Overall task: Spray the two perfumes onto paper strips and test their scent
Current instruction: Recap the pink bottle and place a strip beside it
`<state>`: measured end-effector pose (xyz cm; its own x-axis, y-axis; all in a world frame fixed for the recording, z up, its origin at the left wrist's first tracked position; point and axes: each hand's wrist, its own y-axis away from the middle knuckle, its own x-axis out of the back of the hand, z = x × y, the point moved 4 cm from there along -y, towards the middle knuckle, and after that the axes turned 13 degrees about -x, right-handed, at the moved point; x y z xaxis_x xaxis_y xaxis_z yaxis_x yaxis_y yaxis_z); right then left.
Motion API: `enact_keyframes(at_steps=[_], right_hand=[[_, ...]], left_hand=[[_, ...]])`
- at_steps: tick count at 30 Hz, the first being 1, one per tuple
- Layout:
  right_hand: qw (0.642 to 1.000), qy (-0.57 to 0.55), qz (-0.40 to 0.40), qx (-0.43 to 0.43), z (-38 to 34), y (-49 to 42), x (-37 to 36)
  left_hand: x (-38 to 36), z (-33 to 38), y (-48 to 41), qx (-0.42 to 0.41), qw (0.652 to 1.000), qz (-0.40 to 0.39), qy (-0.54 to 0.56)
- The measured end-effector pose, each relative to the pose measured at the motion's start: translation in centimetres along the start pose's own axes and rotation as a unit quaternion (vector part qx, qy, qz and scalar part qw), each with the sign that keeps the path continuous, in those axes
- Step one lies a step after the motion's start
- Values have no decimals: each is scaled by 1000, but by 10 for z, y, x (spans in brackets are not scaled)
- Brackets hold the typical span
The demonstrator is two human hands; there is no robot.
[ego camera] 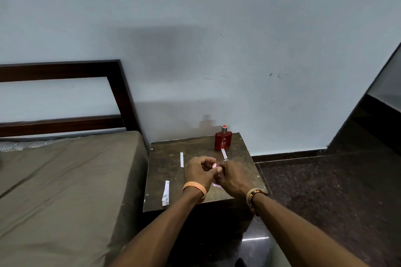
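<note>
Pink bottle point(214, 165), mostly hidden: sits mid-table point(165, 171), gripped by curled left hand point(198, 172) and right hand point(235, 178), maybe pinching its cap. Red bottle point(223, 140) upright at back, strip point(224, 153) just before it. Two more strips point(181, 159) point(165, 192) lying left.

Red bottle point(223, 141) upright at table point(160, 171) rear.

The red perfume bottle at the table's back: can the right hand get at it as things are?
Probably not yet: the right hand and left hand both hold the pink bottle. Only a paper strip lies before the red perfume bottle.
</note>
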<state>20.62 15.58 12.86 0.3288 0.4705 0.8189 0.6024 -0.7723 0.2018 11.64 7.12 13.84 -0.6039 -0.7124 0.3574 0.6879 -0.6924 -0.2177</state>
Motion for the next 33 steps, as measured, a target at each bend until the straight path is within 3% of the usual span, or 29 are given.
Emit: enact_keyframes(at_steps=[6,11,15,23,28,33], right_hand=[[998,-36,-6,-50,19,-25,-32],[997,-43,-23,-63,25,-43,-49],[996,-46,-37,-73,29,-50,-60],[996,-58,-27,-55,21,-66,-73],[995,-60,-33,-76,28,-74,-83],[994,-67,-33,-77,32,-79,-87]], left_hand=[[-15,-35,-14,34,998,-43,8],[-18,-60,-21,32,999,-24,-14],[-24,-74,-27,31,996,-72,-35],[-22,-94,-37,20,995,-55,-80],[-24,-104,-43,63,995,-70,-21],[-27,-106,-45,36,996,-61,-60]])
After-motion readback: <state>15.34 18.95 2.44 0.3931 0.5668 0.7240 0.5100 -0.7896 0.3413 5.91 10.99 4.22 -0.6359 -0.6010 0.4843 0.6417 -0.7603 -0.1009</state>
